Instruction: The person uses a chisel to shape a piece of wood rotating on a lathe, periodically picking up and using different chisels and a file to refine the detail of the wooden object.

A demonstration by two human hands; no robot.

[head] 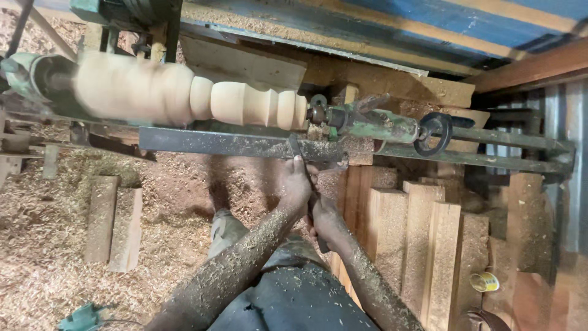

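Observation:
A pale turned wooden spindle (184, 95) spins, blurred, on a lathe between a left headstock (27, 73) and a green tailstock (380, 125). A dark steel tool rest bar (233, 144) runs below it. My left hand (298, 184) grips the front of a long metal chisel (296, 149), whose tip lies on the bar near the spindle's right end. My right hand (326, 220) holds the chisel's handle lower down. Both forearms are coated in sawdust.
Sawdust and shavings cover the floor. Two wooden blocks (114, 220) lie at the left. A stack of upright wooden blanks (429, 239) stands at the right, with a yellow tape roll (484, 282) beside it. A black handwheel (435, 132) sits on the tailstock.

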